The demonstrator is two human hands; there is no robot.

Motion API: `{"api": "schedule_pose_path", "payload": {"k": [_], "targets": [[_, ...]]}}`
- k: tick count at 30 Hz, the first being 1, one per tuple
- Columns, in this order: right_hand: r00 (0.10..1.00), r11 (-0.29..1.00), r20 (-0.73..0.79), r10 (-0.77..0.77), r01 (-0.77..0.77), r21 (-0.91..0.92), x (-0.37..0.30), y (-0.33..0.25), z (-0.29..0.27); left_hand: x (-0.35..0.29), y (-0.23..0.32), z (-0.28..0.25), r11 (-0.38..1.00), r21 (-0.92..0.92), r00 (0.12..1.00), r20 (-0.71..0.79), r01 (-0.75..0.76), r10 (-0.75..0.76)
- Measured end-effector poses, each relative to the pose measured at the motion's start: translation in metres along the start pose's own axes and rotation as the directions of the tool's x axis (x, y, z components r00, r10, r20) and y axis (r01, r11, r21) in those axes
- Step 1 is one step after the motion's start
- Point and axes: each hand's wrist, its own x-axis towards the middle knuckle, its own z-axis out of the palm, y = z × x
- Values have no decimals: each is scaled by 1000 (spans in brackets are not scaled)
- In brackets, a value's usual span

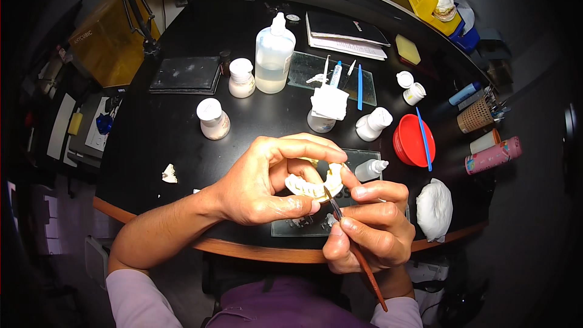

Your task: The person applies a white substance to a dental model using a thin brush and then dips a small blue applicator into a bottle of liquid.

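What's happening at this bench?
A person is working on a cream, horseshoe-shaped dental model, held up in the left hand above the black table. The right hand grips a slender, reddish-brown-handled tool, its dark pointed tip at the model's near edge; whether it touches is hard to tell. To the right sit a round red bowl with a flat blue stick across it and a white crumpled bundle.

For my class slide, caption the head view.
Left hand holds a dental model; right hand holds a brown-handled tool to it.
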Motion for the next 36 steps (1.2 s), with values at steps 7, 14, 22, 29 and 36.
{"api": "schedule_pose_path", "payload": {"k": [7,14,22,29,36], "targets": [[1000,1000,0,-2,2,-7,-1,-1,-1,1,0,0,1000,13,1000,12,-2,2],[1000,1000,2,1,-1,-7,0,-1,0,0,-2,-1,1000,8,1000,1,-13,13],[1000,1000,5,-2,2,-2,1,-1,0,0,0,-1,1000,17,1000,-2,-1,1],[1000,1000,5,-1,1,-5,0,-2,-1,0,0,0,1000,14,1000,5,-3,3],[1000,999,-14,24,-24,21,-1,-2,-2,0,0,1,998,50,999,0,-39,39]]}}
